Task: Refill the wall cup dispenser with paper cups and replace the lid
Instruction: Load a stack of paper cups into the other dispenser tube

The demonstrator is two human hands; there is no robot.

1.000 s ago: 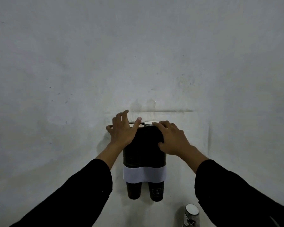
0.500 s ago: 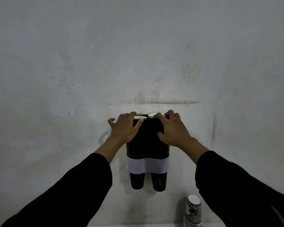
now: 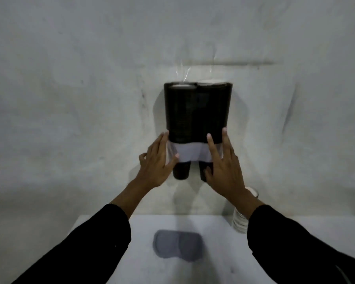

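A dark twin-tube cup dispenser (image 3: pixel 197 111) hangs on the wall, with a white band near its bottom. White cup rims show at its open top (image 3: pixel 201 84). Two dark cup ends poke out below; the left one (image 3: pixel 180 171) is plain to see. My left hand (image 3: pixel 158 162) is spread open at the dispenser's lower left, thumb against the white band. My right hand (image 3: pixel 223 167) is spread open over the lower right tube, fingers pointing up. Neither holds anything. A grey double-oval lid (image 3: pixel 178 245) lies flat on the white table (image 3: pixel 213 253) below.
A stack of white paper cups (image 3: pixel 240 220) stands on the table at the right, partly hidden behind my right wrist. The bare grey wall (image 3: pixel 70 78) surrounds the dispenser. Clear tape (image 3: pixel 182 71) glints above it.
Both hands have slid from the dispenser's top down to its lower part and spread open. The view tilted down, bringing the table and grey lid into sight.
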